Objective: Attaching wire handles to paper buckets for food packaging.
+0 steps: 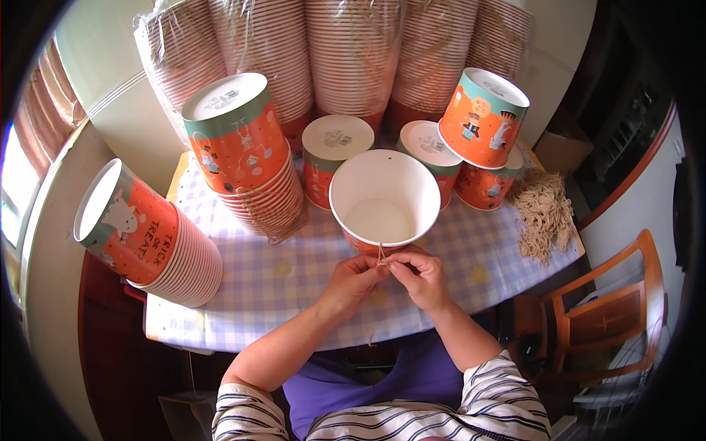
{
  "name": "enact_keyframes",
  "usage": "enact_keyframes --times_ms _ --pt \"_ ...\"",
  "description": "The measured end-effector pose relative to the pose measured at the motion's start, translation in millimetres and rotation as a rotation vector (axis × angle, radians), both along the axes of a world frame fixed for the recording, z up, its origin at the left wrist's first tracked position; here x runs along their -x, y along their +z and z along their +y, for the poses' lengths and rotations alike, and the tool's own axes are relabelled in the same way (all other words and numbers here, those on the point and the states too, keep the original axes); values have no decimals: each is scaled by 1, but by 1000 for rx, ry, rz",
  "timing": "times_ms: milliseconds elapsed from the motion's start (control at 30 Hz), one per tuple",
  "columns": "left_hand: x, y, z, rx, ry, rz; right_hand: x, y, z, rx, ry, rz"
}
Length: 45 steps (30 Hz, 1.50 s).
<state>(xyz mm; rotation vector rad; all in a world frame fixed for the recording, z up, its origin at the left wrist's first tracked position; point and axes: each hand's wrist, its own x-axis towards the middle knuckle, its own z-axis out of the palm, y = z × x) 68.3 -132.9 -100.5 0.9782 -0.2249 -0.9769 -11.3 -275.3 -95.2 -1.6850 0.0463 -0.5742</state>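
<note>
An open paper bucket (385, 180), white inside with an orange outer side, stands upright at the middle of the table. A thin tan string (381, 254) hangs at its near rim. Both hands meet there, fingertips pinched together on the string. My left hand (351, 285) is closed on it from the left. From the right, my right hand (422, 278) pinches it with thumb and forefinger. Whether the string is knotted is too small to tell. A loose heap of tan string (544, 214) lies at the table's right end.
Upside-down orange-and-green buckets (337, 143) stand behind the open one. A bucket stack (246, 162) is at the left, with another stack (158, 242) leaning at the left edge. Tall plastic-wrapped bucket stacks (351, 59) line the back. A wooden chair (647, 294) is at right.
</note>
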Motion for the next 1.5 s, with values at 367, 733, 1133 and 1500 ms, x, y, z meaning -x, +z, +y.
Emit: enact_keyframes --times_ms 367,733,1133,1500 --pt "-4 -13 1 -186 138 -361 -5 7 9 234 -44 -83" --pt "3 -21 -10 -120 232 -563 -2 -8 1 -3 -20 -59" --pt "7 -16 -3 -100 524 -1143 -3 -9 6 -614 91 138" --pt "7 1 -5 -61 602 -1441 1 -4 4 -689 100 157"
